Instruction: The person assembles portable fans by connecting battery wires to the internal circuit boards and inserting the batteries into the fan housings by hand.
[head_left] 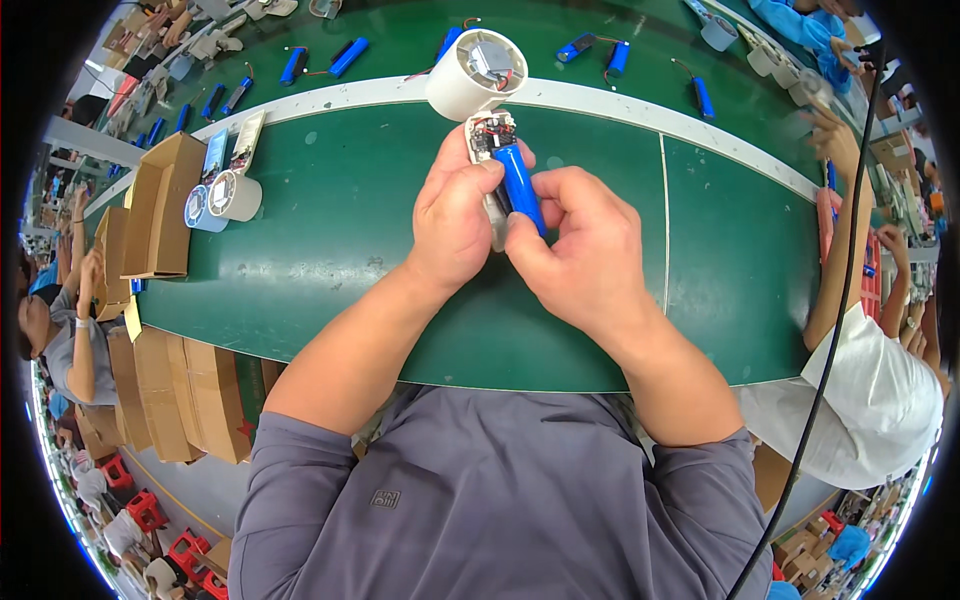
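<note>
A white handheld fan with a round, drum-shaped head and an opened handle is in my hands, its head pointing away from me. My left hand wraps the handle from the left, thumb near the exposed circuit board and wires. A blue cylindrical battery pack lies along the handle, just below the board, slightly tilted. My right hand grips the battery's lower end between thumb and fingers. Whether the battery sits fully inside the handle I cannot tell; the fingers hide part of it.
On the green table, two more opened fans, one white and one blue, stand beside an open cardboard box at left. Beyond a pale rail, several blue batteries lie on a green belt. A co-worker's arm reaches in at right.
</note>
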